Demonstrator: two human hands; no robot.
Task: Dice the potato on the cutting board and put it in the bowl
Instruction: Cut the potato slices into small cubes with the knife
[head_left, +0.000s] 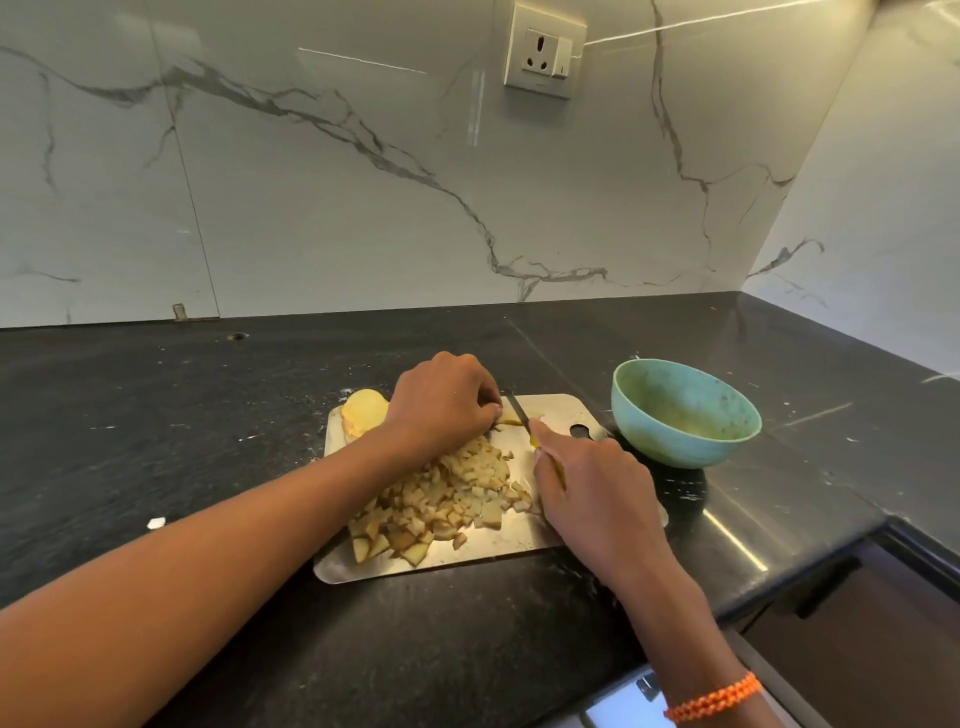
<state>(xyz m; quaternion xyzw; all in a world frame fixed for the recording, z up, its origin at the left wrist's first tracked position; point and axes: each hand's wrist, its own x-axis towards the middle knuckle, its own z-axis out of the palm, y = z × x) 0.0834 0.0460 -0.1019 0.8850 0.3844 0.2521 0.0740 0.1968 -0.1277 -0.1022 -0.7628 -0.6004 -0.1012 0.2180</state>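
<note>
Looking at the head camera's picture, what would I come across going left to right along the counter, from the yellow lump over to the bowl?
Uncut potato piece → left hand holding down a strip → knife → right hand gripping the knife handle → green bowl. The diced potato lies nearer, across the middle of the cutting board, so I leave it unplaced.

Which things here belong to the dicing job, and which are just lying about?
Job: knife, steel cutting board, diced potato, uncut potato piece, green bowl.
Lying about: wall socket, white scrap on the counter.
</note>
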